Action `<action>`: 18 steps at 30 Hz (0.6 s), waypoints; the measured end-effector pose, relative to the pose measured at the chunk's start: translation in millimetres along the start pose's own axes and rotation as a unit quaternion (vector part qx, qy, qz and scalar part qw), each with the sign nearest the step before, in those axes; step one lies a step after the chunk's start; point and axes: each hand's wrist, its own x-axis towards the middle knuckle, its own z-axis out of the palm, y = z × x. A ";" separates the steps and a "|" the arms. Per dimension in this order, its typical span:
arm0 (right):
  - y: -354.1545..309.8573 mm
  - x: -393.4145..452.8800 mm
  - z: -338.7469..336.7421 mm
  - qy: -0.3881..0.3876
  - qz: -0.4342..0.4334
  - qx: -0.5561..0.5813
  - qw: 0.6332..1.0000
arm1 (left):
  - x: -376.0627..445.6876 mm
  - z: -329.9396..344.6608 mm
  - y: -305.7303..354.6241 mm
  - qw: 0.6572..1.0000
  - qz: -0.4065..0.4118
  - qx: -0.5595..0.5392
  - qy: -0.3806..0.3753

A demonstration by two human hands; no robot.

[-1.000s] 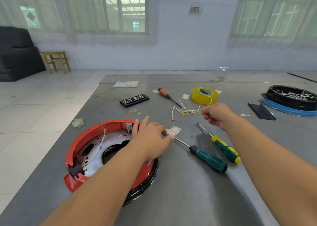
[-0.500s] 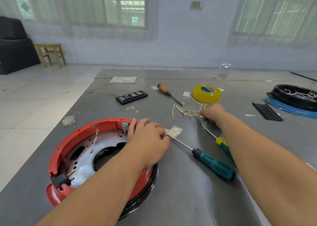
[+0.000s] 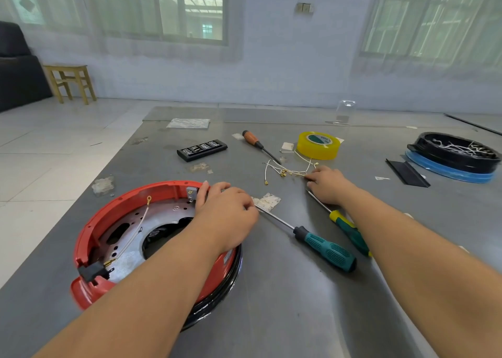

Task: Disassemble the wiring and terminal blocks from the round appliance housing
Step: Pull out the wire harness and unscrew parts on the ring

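Observation:
The round red housing [image 3: 89, 235] lies on the grey table at lower left, with its metal plate [image 3: 127, 260] facing up. A white wire with a ring terminal [image 3: 144, 216] runs across the plate to a black terminal block [image 3: 92, 270] at the near rim. A small grey terminal block [image 3: 191, 193] sits at the far rim. My left hand [image 3: 225, 211] grips that far rim beside the grey block. My right hand [image 3: 328, 184] is down on the table, fingertips pinching the end of a loose white wire in the pile of removed wires [image 3: 285, 170].
Two teal-handled screwdrivers [image 3: 326, 249] [image 3: 350, 230] lie between my arms. Farther back are an orange-handled screwdriver [image 3: 252, 139], a yellow tape roll [image 3: 317, 146] and a black bit case [image 3: 202, 150]. Another black housing [image 3: 453, 154] holding wires stands at far right.
My right hand, which held a wire raised above the table, has come down to the wire pile. My left hand stays on the housing rim.

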 end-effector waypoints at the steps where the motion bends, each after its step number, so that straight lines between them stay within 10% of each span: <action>1: 0.4 -0.7 -0.8 -0.004 0.006 0.002 1.000 | -0.3 -0.2 -0.2 1.000 0.001 -0.001 0.001; 11: -38.0 -49.7 -21.8 0.078 -0.014 0.142 0.987 | -4.3 -3.6 3.2 1.000 -0.006 -0.014 0.027; 18: -115.8 -137.2 -12.1 0.143 -0.080 0.382 0.909 | -18.3 -30.8 15.9 0.997 0.046 -0.020 0.062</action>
